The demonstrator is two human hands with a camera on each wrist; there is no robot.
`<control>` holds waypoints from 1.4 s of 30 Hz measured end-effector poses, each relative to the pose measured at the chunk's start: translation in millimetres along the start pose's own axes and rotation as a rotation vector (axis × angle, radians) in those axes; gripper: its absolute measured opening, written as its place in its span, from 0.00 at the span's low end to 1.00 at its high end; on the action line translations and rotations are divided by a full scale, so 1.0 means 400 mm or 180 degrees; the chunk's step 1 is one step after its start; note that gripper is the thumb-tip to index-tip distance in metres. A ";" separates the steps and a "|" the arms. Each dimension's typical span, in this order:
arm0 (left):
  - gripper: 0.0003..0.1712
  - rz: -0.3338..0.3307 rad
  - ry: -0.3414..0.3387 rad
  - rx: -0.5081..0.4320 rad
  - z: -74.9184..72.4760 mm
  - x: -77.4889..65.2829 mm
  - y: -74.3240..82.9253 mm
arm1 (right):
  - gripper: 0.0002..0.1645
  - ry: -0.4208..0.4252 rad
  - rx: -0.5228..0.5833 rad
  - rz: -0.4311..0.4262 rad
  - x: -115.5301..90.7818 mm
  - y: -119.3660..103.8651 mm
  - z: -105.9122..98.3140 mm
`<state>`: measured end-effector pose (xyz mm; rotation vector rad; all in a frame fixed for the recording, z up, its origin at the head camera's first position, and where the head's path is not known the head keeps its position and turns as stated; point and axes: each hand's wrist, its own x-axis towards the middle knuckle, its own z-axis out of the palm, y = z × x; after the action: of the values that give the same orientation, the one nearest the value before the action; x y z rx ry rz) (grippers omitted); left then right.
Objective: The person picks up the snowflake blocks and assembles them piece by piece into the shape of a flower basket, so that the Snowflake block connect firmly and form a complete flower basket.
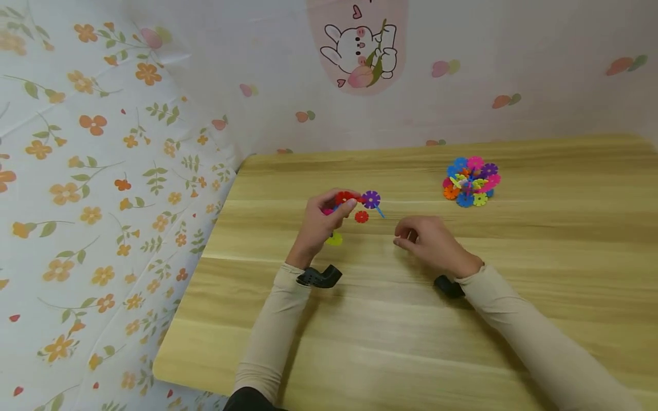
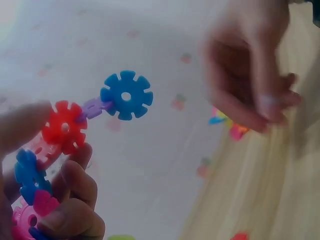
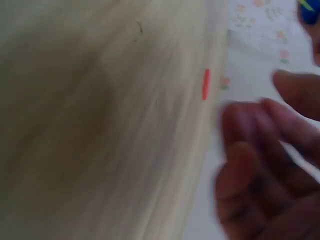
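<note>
My left hand (image 1: 317, 227) pinches a chain of interlocked plastic snowflake discs. In the left wrist view the chain runs from a pink disc (image 2: 21, 220) low in the palm through a blue disc (image 2: 25, 170) and a red disc (image 2: 59, 132) to a lilac disc (image 2: 92, 108) and a blue end disc (image 2: 139, 95). Thumb and fingers partly cover the red and pink ones. Just right of the chain, my right hand (image 1: 432, 244) hovers over the table with loosely curled fingers and nothing between them; it is blurred in both wrist views.
On the wooden table (image 1: 565, 240), a loose red disc (image 1: 362, 217) lies under the chain's end, and a yellow-green disc (image 1: 335, 239) is beside the left wrist. A multicoloured cluster of joined discs (image 1: 465, 200) stands at the back right. Patterned cloth (image 1: 272, 68) borders the back and left.
</note>
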<state>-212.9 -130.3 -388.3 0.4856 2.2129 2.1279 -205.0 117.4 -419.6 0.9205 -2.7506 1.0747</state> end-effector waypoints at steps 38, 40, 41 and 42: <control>0.16 0.0193 -0.0363 -0.0516 0.043 0.020 -0.041 | 0.10 -0.0084 0.1769 0.0922 -0.023 -0.003 -0.058; 0.18 0.0279 -0.0451 -0.0559 0.044 0.022 -0.046 | 0.09 -0.0005 0.1778 0.0873 -0.036 -0.014 -0.065; 0.19 0.0307 -0.0488 -0.0578 0.045 0.024 -0.049 | 0.08 0.0040 0.1762 0.0838 -0.040 -0.017 -0.067; 0.21 0.0320 -0.0517 -0.0587 0.046 0.026 -0.052 | 0.08 0.0093 0.1740 0.0808 -0.044 -0.019 -0.069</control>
<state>-222.4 -110.1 -407.8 0.7426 1.9242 2.2239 -190.9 139.3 -398.4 0.5810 -2.6377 1.9254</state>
